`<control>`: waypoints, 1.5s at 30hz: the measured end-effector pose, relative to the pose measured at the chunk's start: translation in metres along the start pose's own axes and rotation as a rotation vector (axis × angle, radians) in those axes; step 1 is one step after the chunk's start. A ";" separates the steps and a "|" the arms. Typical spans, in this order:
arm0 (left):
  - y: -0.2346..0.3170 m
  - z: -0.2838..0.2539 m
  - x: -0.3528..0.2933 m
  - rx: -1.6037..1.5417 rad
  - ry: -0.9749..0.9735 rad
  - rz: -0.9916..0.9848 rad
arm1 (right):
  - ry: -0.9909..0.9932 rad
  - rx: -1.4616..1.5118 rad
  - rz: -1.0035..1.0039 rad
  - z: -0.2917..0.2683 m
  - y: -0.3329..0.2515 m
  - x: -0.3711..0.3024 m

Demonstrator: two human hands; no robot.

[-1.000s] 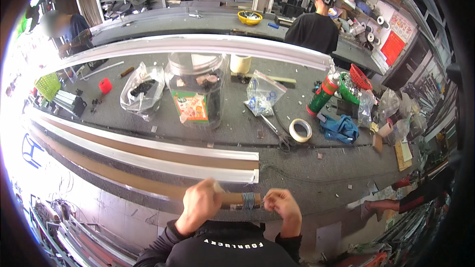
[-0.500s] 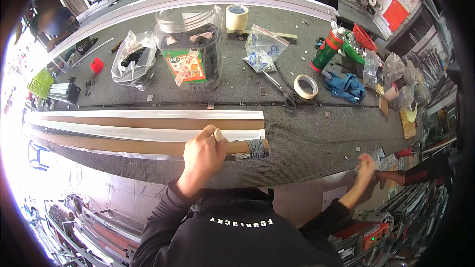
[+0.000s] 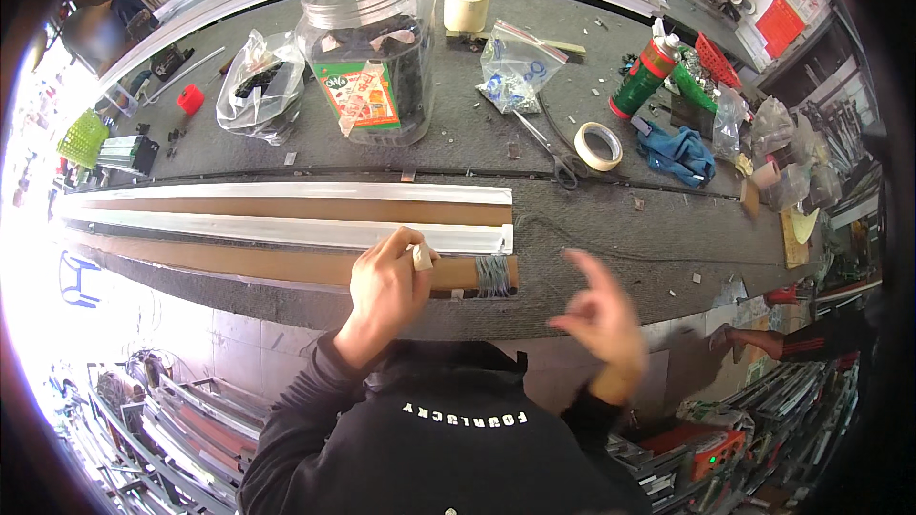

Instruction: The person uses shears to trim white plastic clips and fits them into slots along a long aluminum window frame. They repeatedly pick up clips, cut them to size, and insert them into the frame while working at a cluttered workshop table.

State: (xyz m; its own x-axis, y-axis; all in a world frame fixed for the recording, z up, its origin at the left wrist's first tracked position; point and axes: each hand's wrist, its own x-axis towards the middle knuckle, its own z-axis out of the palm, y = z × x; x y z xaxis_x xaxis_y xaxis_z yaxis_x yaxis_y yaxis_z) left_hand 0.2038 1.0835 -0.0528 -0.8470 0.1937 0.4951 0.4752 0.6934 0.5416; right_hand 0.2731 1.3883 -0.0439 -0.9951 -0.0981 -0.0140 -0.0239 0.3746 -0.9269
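My left hand (image 3: 389, 284) is closed around a long brown strip (image 3: 239, 263) lying along the bench's near edge. A pale wrap (image 3: 421, 257) covers one of its fingers. Several turns of grey cord (image 3: 493, 276) bind the strip's right end. My right hand (image 3: 603, 322) is in the air to the right of that end, blurred, its index finger and thumb stretched apart. Its other fingers look curled, and I cannot make out anything in them. Behind the brown strip lie white profiles (image 3: 286, 224) with a brown band between them.
Farther back stand a clear plastic jar (image 3: 367, 66), a filled bag (image 3: 260, 90) and a tape roll (image 3: 466, 9). Scissors (image 3: 553, 154), another tape roll (image 3: 598, 146), a blue cloth (image 3: 676, 150) and a spray can (image 3: 644, 76) lie or stand to the right. Another person's leg (image 3: 811, 338) shows at right.
My right hand has swung left and up from the far right toward the bound end of the strip. My left hand keeps its grip. The view has tilted slightly down.
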 end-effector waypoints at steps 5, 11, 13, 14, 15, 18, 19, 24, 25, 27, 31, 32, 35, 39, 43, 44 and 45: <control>0.002 -0.004 -0.005 0.018 0.023 0.048 | -0.203 0.432 0.304 0.074 0.016 0.046; 0.003 -0.002 -0.005 -0.020 -0.036 -0.001 | 0.262 0.876 -0.014 -0.067 0.103 0.001; 0.001 -0.002 -0.005 -0.056 -0.056 -0.028 | 0.402 1.453 -0.156 -0.141 0.136 -0.032; 0.001 -0.002 -0.005 -0.041 -0.057 -0.015 | 0.341 1.168 -0.164 -0.185 0.150 -0.050; 0.001 -0.004 -0.005 -0.037 -0.065 -0.013 | 0.245 0.838 -0.144 -0.230 0.162 -0.069; 0.002 -0.006 -0.003 -0.032 -0.080 -0.012 | 0.328 -0.313 0.745 -0.342 0.172 -0.134; 0.002 -0.007 -0.002 -0.032 -0.080 -0.016 | 0.251 -0.746 0.812 -0.354 0.174 -0.149; 0.005 -0.006 0.000 -0.016 -0.068 -0.039 | 0.511 -0.640 0.535 -0.267 0.069 -0.139; 0.005 -0.006 0.000 -0.018 -0.063 -0.036 | 0.438 -0.655 0.329 -0.220 0.047 -0.110; 0.006 -0.007 0.000 -0.021 -0.056 -0.022 | 0.220 -0.265 0.133 -0.116 0.016 -0.044; 0.007 -0.010 -0.002 -0.033 -0.046 -0.029 | -0.483 0.447 0.052 0.045 0.003 0.053; 0.007 -0.010 -0.002 -0.052 -0.048 -0.042 | -0.650 0.438 0.176 0.061 0.006 0.063; 0.005 -0.010 -0.003 -0.039 -0.078 -0.026 | -0.268 0.313 0.339 0.022 0.029 0.063; -0.002 -0.002 -0.003 -0.066 -0.097 -0.008 | 0.334 0.485 0.031 -0.099 0.091 0.011; -0.007 0.003 -0.008 -0.074 -0.098 -0.008 | 0.884 0.202 0.286 -0.261 0.152 -0.095; -0.008 0.005 -0.009 -0.071 -0.102 -0.010 | 0.859 0.111 0.466 -0.294 0.160 -0.123; -0.009 0.005 -0.010 -0.076 -0.100 -0.009 | 0.872 -0.061 0.683 -0.309 0.168 -0.151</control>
State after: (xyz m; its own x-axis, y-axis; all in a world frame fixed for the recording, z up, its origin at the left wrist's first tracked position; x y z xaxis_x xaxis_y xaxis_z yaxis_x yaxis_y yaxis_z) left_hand 0.2066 1.0789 -0.0660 -0.8692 0.2584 0.4216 0.4807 0.6414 0.5980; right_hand 0.3901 1.7513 -0.0812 -0.5266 0.8201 -0.2240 0.5745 0.1490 -0.8048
